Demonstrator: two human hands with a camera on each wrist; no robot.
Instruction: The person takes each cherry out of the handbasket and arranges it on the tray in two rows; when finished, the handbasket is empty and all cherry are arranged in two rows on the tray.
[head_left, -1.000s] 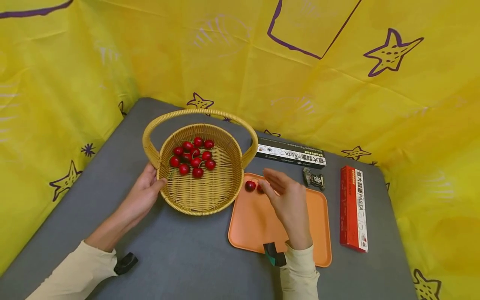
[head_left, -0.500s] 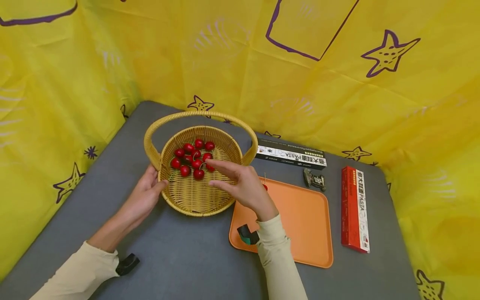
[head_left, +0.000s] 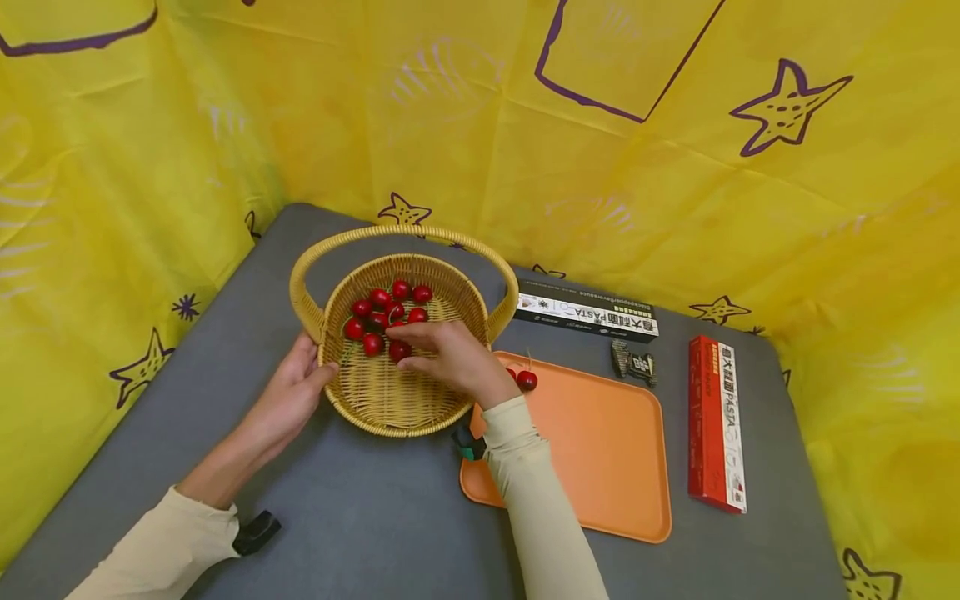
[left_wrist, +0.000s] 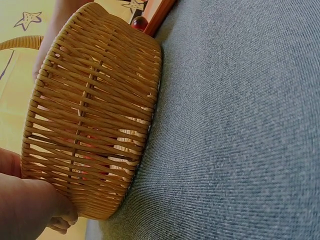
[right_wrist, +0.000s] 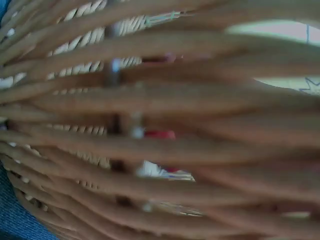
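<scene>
Now the left hand [head_left: 294, 387] grips the basket [head_left: 378, 400] by its rim between eight and nine o'clock, while the right hand [head_left: 453, 357] reaches in from four, its thumb and fingertips at the cherries [head_left: 372, 344] toward eleven; whether it pinches one I cannot tell. Two more cherries [head_left: 527, 381] lie on the orange tray [head_left: 607, 467], at the basket's four o'clock.

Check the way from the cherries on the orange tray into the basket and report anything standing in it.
The raised rim of the basket stands between, with the right foot of its handle beside the path. The right hand also reaches in over that rim, across the direct line. Nothing else visible blocks the cherries.
</scene>
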